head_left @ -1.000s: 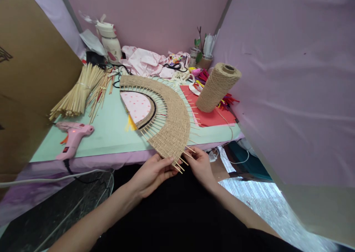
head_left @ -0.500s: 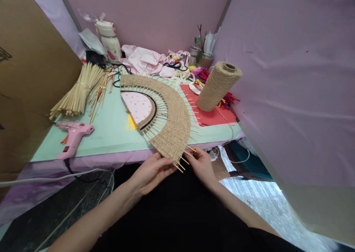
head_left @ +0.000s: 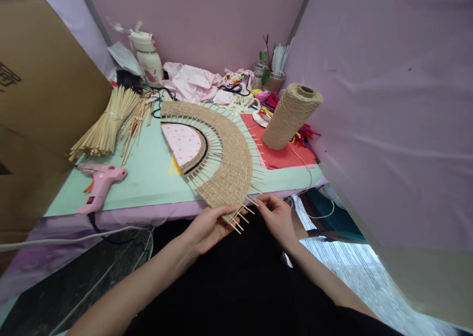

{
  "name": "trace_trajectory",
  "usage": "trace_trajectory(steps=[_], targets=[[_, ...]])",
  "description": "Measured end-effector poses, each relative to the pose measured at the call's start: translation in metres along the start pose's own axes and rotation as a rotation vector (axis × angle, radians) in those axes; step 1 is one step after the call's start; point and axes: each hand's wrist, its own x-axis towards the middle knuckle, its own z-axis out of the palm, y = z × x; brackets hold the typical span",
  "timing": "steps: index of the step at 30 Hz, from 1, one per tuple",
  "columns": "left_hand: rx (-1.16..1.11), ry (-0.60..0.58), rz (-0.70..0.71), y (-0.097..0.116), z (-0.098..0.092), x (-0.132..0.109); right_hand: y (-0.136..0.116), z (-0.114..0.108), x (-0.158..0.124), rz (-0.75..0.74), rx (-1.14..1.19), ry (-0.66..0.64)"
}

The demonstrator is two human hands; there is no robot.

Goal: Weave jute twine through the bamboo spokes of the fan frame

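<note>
A half-round woven twine fan (head_left: pixel 236 161) on thin wooden sticks lies partly on the table, its lower end jutting past the front edge. Its middle is a pink dotted cloth panel (head_left: pixel 183 141) rimmed in black; a yellow tassel (head_left: pixel 175 166) shows beside it. My left hand (head_left: pixel 212 227) grips the lower end, thumb on top and fingers underneath. Just right of there, my right hand (head_left: pixel 276 217) is closed in a pinch at the tip of one protruding stick. What lies between those fingertips is too small to make out.
A large twine spool (head_left: pixel 291 117) stands on red paper (head_left: pixel 284 158) at the right. On the left are a stick bundle (head_left: pixel 105 121) and a corded pink glue gun (head_left: pixel 101 181). Behind sit a white bottle (head_left: pixel 150 60) and crumpled pink cloth (head_left: pixel 195 82). A cardboard sheet (head_left: pixel 44 104) rises far left.
My right hand has moved slightly right, away from the weave to a stick's tip. My left hand shifts a little, and the fan's lower end swings slightly left.
</note>
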Motion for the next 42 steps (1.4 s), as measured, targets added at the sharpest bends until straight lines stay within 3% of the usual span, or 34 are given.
trace_trajectory(steps=[4,11,14,20,25,29,37,42], targets=[[0.000,0.020,-0.024,0.000,-0.001,0.000,0.000,-0.010,-0.002,-0.044,-0.094,-0.003],[0.018,-0.006,0.008,-0.001,-0.003,-0.001,-0.016,-0.035,-0.007,-0.189,-0.243,-0.229],[0.008,-0.023,0.002,-0.001,-0.003,-0.002,-0.022,-0.034,-0.003,-0.208,-0.212,-0.130],[-0.009,-0.066,0.023,0.003,-0.001,-0.007,-0.014,-0.013,0.009,-0.103,-0.176,0.034],[-0.003,-0.124,0.033,0.007,0.004,-0.009,-0.019,-0.001,0.010,-0.146,-0.225,0.160],[0.020,-0.166,0.014,0.009,0.009,-0.008,-0.023,0.002,0.014,-0.099,-0.146,0.151],[0.010,-0.227,0.081,0.005,0.007,-0.009,-0.012,-0.001,0.018,0.063,0.007,-0.021],[0.011,-0.214,0.070,0.007,0.003,-0.013,-0.015,-0.013,0.020,-0.117,-0.158,0.073]])
